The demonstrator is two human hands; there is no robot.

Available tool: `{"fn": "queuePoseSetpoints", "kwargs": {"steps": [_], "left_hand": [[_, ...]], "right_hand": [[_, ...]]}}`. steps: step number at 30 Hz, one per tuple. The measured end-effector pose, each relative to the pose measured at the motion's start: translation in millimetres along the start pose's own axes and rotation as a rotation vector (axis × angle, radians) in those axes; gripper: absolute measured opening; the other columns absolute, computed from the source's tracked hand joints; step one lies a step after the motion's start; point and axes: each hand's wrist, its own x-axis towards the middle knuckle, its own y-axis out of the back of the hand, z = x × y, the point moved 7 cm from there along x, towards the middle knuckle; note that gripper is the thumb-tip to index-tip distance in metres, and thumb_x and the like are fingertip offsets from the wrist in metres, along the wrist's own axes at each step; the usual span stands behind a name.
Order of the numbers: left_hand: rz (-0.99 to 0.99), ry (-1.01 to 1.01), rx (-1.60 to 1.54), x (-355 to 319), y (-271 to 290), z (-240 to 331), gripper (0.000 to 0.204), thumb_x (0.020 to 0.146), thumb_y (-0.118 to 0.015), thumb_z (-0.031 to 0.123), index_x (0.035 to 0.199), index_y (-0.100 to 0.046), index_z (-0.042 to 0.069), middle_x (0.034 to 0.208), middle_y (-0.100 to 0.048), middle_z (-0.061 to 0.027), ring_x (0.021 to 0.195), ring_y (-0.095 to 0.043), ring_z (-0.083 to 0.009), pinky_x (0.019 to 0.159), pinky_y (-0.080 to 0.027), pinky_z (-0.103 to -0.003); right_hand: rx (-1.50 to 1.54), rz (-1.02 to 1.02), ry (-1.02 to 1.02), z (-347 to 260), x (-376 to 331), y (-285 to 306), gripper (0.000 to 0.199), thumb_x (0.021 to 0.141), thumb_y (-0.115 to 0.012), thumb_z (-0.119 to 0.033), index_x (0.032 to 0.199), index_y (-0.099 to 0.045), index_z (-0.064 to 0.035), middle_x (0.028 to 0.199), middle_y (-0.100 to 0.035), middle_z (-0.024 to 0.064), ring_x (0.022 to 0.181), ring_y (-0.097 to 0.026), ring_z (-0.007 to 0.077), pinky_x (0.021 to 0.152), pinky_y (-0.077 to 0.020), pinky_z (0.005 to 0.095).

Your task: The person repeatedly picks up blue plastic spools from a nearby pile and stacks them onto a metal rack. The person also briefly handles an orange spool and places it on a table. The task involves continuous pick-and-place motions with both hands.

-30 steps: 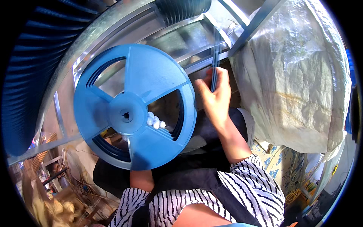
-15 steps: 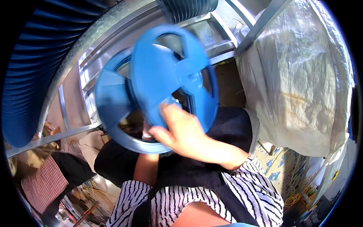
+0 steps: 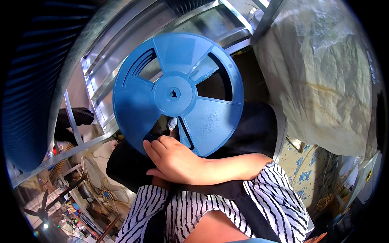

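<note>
A large blue plastic reel [image 3: 202, 129] faces up in front of me, over my lap, with wedge-shaped openings around a round hub. Through one opening, several more blue edges show stacked beneath it. My right hand [image 3: 178, 162] is closed over the reel's near rim, its fingers curled into the lower opening. Most of my left hand [image 3: 173, 124] is hidden under the reel. A finger with a whitish covering shows through the lower opening, against the reels, and the left forearm runs behind the right hand.
Beyond the reel stands a metal frame [image 3: 95, 97]. A ribbed dark blue roll [image 3: 36, 89] rises at the left, and a large pale sack [image 3: 320, 89] at the right. Cords and clutter [image 3: 101, 190] lie at lower left, beside a fan [image 3: 42, 210].
The top reel, which was tilted and offset to the right over another, now lies lined up with what is beneath. My right hand has moved down and left to the near rim.
</note>
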Motion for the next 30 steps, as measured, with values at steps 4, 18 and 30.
{"fn": "queuePoseSetpoints", "kwargs": {"steps": [4, 18, 30], "left_hand": [[0.032, 0.006, 0.018, 15.6, 0.4, -4.6, 0.068, 0.079, -0.07, 0.043, 0.13, -0.044, 0.005, 0.12, -0.049, -0.0115, 0.113, -0.049, -0.0277, 0.104, -0.036, -0.043], [0.062, 0.023, 0.05, 46.4, 16.3, 0.0, 0.068, 0.081, -0.067, 0.04, 0.134, -0.043, 0.005, 0.128, -0.049, -0.0135, 0.119, -0.048, -0.0294, 0.108, -0.035, -0.044], [0.109, 0.114, 0.157, 76.9, 15.8, 5.2, 0.068, 0.083, -0.066, 0.038, 0.137, -0.043, 0.005, 0.135, -0.048, -0.0152, 0.125, -0.047, -0.0309, 0.111, -0.033, -0.045]], "right_hand": [[-0.217, 0.147, 0.044, -3.3, 5.4, 68.0, 0.055, 0.07, -0.075, -0.027, 0.115, -0.061, 0.0007, 0.101, -0.059, 0.0143, 0.097, -0.057, 0.0314, 0.086, -0.0464, 0.0383], [0.192, 0.899, -0.408, 196.0, -95.7, 233.0, 0.015, 0.092, -0.059, -0.016, 0.093, -0.064, -0.0018, 0.124, -0.056, 0.0094, 0.116, -0.052, 0.0195, 0.099, -0.038, 0.0304], [-0.28, 0.519, -0.244, 167.8, -39.9, 167.3, 0.044, 0.079, -0.073, -0.038, 0.113, -0.067, -0.0122, 0.151, -0.027, 0.0198, 0.136, -0.029, 0.042, 0.111, -0.0271, 0.0482]]}}
